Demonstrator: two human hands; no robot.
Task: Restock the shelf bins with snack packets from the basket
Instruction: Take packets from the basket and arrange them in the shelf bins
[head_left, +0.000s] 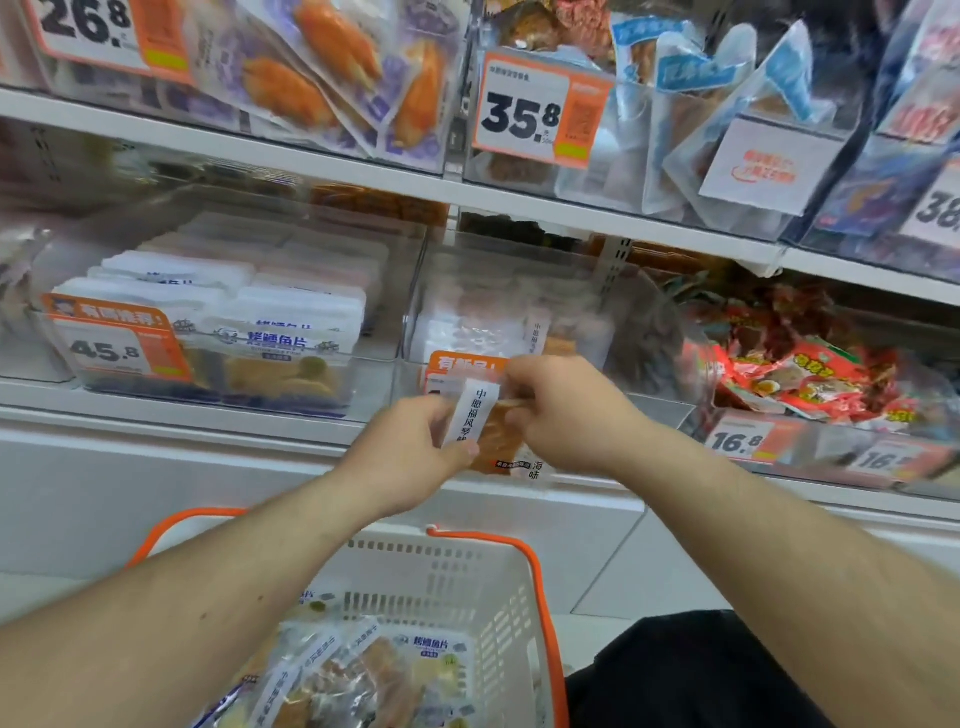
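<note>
A clear snack packet (496, 441) with an orange-brown filling and a white label strip is held upright between both hands, in front of the middle clear bin (519, 291). My left hand (410, 457) grips its left edge and lower part. My right hand (566, 410) pinches its top right corner. The middle bin holds a few similar packets at its back. Below, the white basket (498, 597) with orange handles holds several more snack packets (374, 670).
The left bin (363, 358) is full of white fish-slice packets behind a 45.8 price tag. A bin of red packets (810, 379) stands to the right, tagged 16.8. The upper shelf (311, 166) carries bins with more packets and price tags.
</note>
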